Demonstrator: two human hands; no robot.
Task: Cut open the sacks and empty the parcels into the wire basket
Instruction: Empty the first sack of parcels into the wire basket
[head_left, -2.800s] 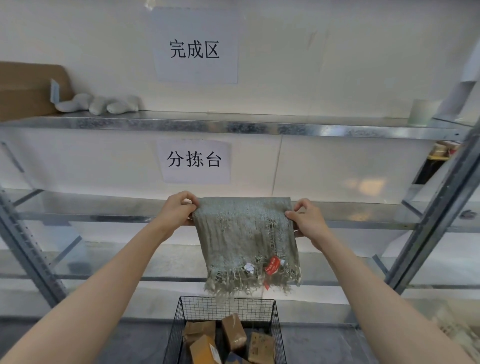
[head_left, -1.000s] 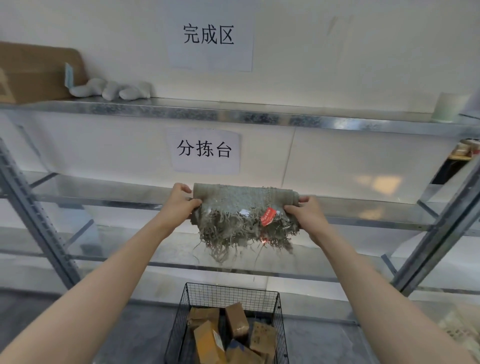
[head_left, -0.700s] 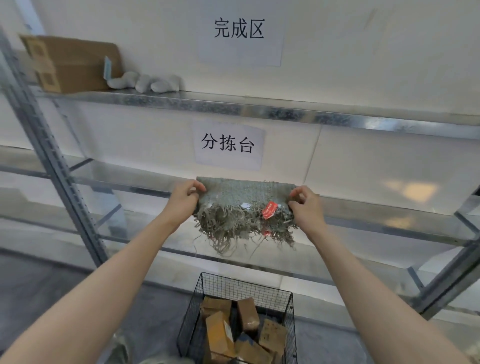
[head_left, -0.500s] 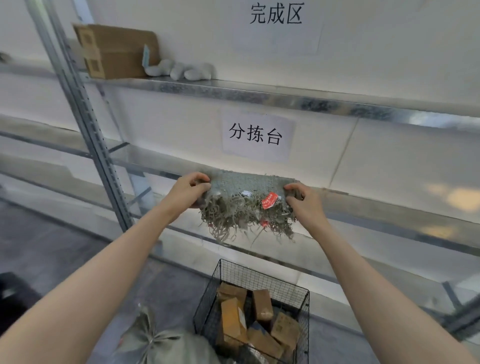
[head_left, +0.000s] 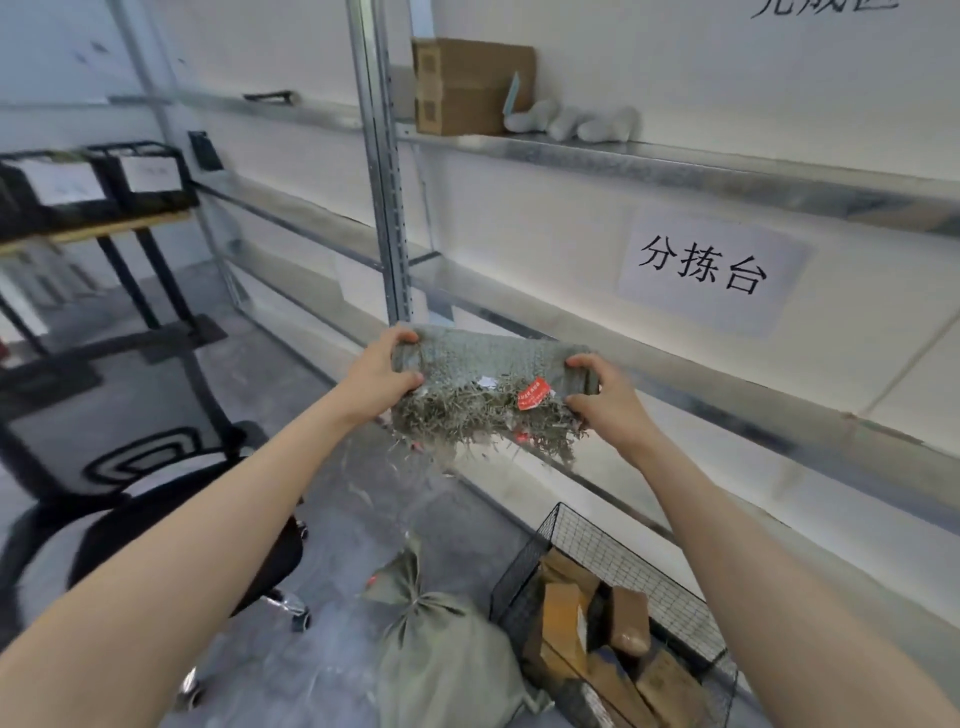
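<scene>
I hold an empty grey-green sack, folded into a short roll with a frayed cut edge and a red tag, out in front of me at chest height. My left hand grips its left end and my right hand grips its right end. Below on the floor stands the black wire basket with several brown cardboard parcels inside. A full, tied grey-green sack lies on the floor just left of the basket.
Metal shelving runs along the wall on the right, with an upright post, a cardboard box and white lumps on the top shelf. A black office chair stands at the lower left. Black bins sit on a table at far left.
The hanging sack has been folded up into a short roll between my hands. My view has swung left, bringing the full sack, the chair and the bins into sight.
</scene>
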